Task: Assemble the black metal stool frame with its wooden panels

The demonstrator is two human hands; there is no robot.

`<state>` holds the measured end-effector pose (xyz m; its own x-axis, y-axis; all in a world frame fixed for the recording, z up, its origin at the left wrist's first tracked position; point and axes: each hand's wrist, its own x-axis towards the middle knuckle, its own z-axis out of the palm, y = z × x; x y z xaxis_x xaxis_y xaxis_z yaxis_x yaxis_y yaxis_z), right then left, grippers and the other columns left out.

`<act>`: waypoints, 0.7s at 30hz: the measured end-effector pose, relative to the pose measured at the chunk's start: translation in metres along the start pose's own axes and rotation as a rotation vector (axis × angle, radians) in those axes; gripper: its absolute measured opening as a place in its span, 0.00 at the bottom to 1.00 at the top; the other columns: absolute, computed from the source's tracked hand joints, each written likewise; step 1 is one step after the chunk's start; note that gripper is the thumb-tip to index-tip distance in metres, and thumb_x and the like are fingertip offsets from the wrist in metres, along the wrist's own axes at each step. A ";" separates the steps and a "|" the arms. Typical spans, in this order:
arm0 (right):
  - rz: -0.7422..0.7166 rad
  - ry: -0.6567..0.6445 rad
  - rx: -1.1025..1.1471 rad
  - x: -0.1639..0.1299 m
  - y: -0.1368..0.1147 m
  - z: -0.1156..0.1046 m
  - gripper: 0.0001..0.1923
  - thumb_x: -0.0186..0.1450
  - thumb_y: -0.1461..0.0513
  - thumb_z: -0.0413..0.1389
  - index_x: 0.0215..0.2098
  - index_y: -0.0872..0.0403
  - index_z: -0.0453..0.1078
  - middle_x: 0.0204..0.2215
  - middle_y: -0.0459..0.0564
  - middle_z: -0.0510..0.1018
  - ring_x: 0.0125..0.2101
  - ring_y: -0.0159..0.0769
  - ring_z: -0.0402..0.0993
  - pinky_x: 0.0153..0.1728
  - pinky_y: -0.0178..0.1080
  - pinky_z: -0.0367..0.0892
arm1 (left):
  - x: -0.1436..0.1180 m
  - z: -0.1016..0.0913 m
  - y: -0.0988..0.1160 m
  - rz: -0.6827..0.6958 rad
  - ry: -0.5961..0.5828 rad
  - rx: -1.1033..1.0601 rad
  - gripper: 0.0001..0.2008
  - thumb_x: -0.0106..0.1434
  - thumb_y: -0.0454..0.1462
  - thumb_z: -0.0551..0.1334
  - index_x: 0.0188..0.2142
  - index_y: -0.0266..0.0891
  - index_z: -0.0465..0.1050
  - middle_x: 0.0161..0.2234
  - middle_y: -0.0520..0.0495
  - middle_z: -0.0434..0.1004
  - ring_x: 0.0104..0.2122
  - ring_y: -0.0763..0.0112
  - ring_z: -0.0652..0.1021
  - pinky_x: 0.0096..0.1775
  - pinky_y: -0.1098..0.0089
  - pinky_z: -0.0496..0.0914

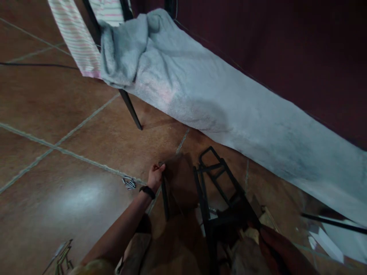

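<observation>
My left hand (155, 176), with a dark band on the wrist, is closed around the upper end of a slim black metal bar (165, 200). The bar points down toward my legs. A black metal frame (218, 191) of joined bars and loops stands tilted between my legs, to the right of that bar. My right forearm (282, 250) reaches in from the lower right to the frame's lower side. Shadow and the frame hide the fingers of my right hand, so its grip does not show. Several small metal screws (130, 183) lie on the tiles just left of my left hand.
A grey blanket (200, 91) hangs over a long dark piece of furniture, with a thin black leg (131, 109) below it. Striped cloth (76, 38) hangs at the upper left. Loose metal tools or rods (63, 258) lie lower left; white packaging (327, 242) lies lower right.
</observation>
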<state>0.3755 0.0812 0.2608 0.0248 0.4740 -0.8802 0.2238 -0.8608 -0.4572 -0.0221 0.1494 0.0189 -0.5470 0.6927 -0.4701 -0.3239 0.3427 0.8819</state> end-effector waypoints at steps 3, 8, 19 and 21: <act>0.007 0.004 0.059 -0.009 -0.006 -0.004 0.25 0.54 0.46 0.60 0.44 0.49 0.68 0.15 0.40 0.64 0.08 0.25 0.53 0.06 0.29 0.51 | -0.026 -0.009 0.030 0.058 -0.035 -0.037 0.17 0.54 0.48 0.64 0.35 0.38 0.67 0.32 0.50 0.73 0.31 0.73 0.74 0.34 0.72 0.69; -0.086 -0.015 0.160 -0.027 -0.015 0.008 0.28 0.56 0.49 0.61 0.51 0.49 0.64 0.18 0.38 0.64 0.10 0.23 0.55 0.07 0.26 0.50 | -0.078 -0.026 0.086 0.264 -0.149 -0.028 0.18 0.56 0.44 0.63 0.44 0.39 0.70 0.40 0.46 0.76 0.42 0.66 0.75 0.47 0.65 0.68; -0.133 -0.334 0.432 -0.033 -0.002 0.008 0.31 0.54 0.48 0.63 0.50 0.52 0.65 0.18 0.37 0.61 0.12 0.21 0.52 0.07 0.25 0.48 | -0.134 -0.041 0.088 0.254 -0.218 0.013 0.14 0.58 0.42 0.63 0.42 0.40 0.72 0.40 0.47 0.78 0.41 0.65 0.76 0.47 0.64 0.69; -0.134 -0.399 0.450 -0.038 -0.003 0.015 0.28 0.54 0.49 0.64 0.49 0.51 0.66 0.19 0.38 0.61 0.12 0.22 0.52 0.07 0.25 0.48 | -0.138 -0.040 0.087 0.237 -0.244 -0.006 0.14 0.57 0.42 0.64 0.42 0.40 0.73 0.40 0.46 0.78 0.41 0.64 0.77 0.47 0.63 0.69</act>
<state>0.3591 0.0630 0.2938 -0.3608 0.5524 -0.7514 -0.2359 -0.8336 -0.4996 -0.0054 0.0586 0.1592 -0.4074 0.8842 -0.2283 -0.2148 0.1502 0.9650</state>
